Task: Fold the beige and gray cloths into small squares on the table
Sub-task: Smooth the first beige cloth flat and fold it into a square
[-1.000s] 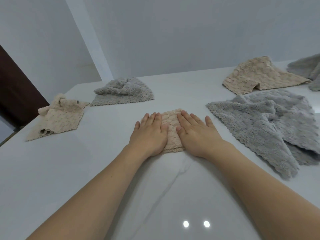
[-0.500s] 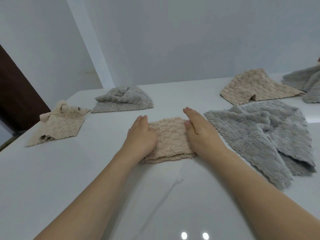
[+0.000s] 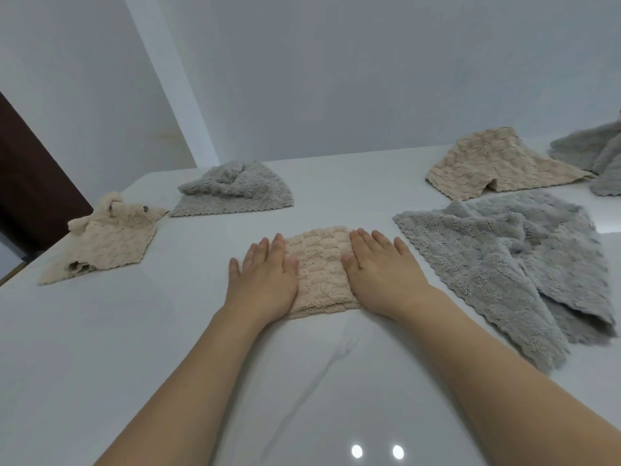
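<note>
Lying between flat hands — folded beige cloth (image 3: 321, 274).

We see a smooth, shiny white table (image 3: 100, 348) with thin gray lines like marble and two bright light spots low in the frame. The beige cloth (image 3: 321, 274) in the middle looks soft and bumpy. The gray cloth (image 3: 497, 257) at the right looks fluffy and fuzzy.

Grey wall (image 3: 369, 79), dark brown door (image 3: 30, 183)
</note>
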Demonstrator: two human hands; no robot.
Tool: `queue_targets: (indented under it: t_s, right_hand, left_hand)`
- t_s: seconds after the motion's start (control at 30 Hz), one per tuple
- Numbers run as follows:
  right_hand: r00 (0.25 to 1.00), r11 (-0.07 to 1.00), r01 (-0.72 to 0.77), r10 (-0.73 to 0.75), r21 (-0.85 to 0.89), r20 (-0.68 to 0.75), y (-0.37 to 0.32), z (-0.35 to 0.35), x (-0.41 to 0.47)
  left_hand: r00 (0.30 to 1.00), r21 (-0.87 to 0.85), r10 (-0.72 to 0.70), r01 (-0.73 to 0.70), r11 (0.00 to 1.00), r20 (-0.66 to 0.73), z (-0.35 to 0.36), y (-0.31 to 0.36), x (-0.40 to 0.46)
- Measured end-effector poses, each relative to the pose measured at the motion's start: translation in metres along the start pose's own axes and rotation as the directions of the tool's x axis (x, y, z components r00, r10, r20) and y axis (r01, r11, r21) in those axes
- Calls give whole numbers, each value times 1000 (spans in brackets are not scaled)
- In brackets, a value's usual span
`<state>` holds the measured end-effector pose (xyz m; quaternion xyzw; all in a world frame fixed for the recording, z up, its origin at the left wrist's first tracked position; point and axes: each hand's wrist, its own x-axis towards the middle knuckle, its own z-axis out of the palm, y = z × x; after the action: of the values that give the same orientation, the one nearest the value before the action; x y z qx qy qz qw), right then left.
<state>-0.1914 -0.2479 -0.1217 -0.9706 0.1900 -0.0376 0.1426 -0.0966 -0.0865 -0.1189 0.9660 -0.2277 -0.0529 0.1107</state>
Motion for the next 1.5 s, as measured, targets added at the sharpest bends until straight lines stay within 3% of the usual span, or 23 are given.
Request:
queue_targets:
  t_s: [0.2, 0.27, 0.33, 0.37, 0.4, 0.47, 0.5, 0.6, 0.67, 0.73, 0.87, 0.93, 1.03, 1.13, 1.3, 1.5]
  right_hand:
    - [1000, 998, -30, 30, 48, -5, -1, -1, 1]
    - [1000, 994, -22, 24, 108, -19, -2, -4, 0]
    - [998, 985, -7, 16, 175, -53, -3, -6, -3]
    - [998, 975, 4, 12, 222, -69, -3, -7, -3]
    - [996, 959, 15, 10, 282, -85, -4, -9, -4]
    - [994, 911, 10, 35, 413, -101, -4, -13, -6]
    - [993, 878, -5, 60, 479, -99, -3, -17, -7]
    - [990, 809, -27, 102, 587, -94, -2, -19, -4]
    - [992, 724, 7, 82, 690, -97, -1, -16, -3]
    - [996, 613, 41, 33, 789, -78, -1, -15, -6]
    - [992, 629, 119, -43, 769, -119, -3, -15, -7]
    - [992, 599, 100, 0, 795, -125, -6, -15, -6]
    - [988, 435, 26, 123, 900, -88, -5, -13, -3]
    - [986, 300, 27, 149, 954, -75, -5, -14, -5]
    - [990, 452, -10, 128, 892, -54, -26, -11, -12]
    - [1000, 582, 1, 22, 813, -17, -99, 0, -25]
  left_hand:
    - [969, -16, -104, 103, 995, -225, 2, -4, -3]
    - [969, -112, -144, 123, 986, -203, -3, 0, -4]
    - [977, -394, -155, 87, 915, -146, -12, 6, -7]
    - [980, -626, -150, 34, 779, -133, -16, 8, -9]
    - [983, -819, -139, -16, 573, -116, -19, 10, -11]
    - [991, -982, -82, -89, 169, -104, -24, 14, -16]
    - [991, -992, -53, -122, 39, -124, -24, 15, -17]
    - [982, -967, 13, -183, -176, -188, -26, 16, -16]
    - [983, -961, 13, -176, -212, -183, -27, 12, -14]
    - [985, -971, -16, -174, -161, -174, -31, 11, -14]
    - [960, -970, -152, -225, 88, -236, -25, 2, -9]
    - [945, -953, -185, -233, 191, -269, -21, -1, -9]
    - [930, -943, -243, -212, 256, -275, -19, -2, -11]
    - [924, -924, -275, -163, 346, -266, -22, -8, -17]
    - [974, -841, -219, 68, 536, -62, -39, -41, -43]
    - [983, -645, -184, 133, 753, -12, -57, -99, -79]
